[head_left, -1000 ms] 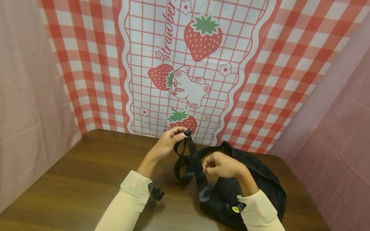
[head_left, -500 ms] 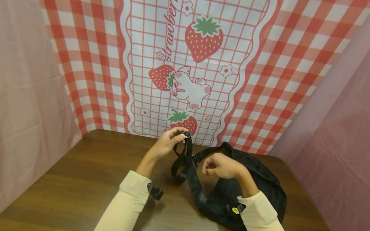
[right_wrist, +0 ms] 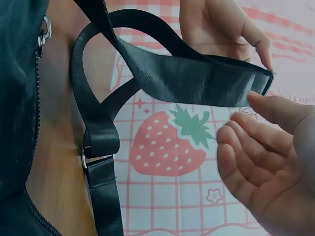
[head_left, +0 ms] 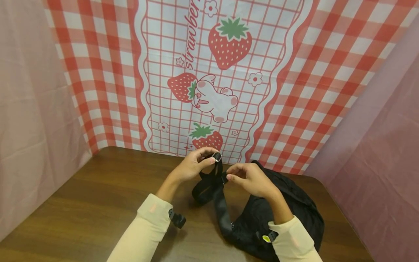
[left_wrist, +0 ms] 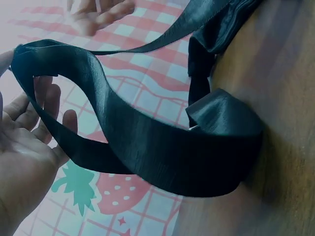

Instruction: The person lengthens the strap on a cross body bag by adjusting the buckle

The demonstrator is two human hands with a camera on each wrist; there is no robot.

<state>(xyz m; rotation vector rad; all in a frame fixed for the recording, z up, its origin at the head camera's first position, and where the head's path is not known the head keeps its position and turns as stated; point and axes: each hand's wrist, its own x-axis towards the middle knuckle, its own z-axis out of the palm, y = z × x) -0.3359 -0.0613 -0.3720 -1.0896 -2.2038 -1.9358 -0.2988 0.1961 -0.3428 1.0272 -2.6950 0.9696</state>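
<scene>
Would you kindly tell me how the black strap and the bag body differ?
The strap is a slim, looping band, whereas the bag body is broad and bulky. The strap is partly raised, pinched by the left hand; the bag body rests on the table. Both are black.

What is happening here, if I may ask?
Someone is handling the strap of a black bag. Their left hand pinches it near a metal fitting, holding that part above the table. The right hand is beside the strap, loosely curled, apparently not gripping it. The bag lies on the table at the right.
</scene>
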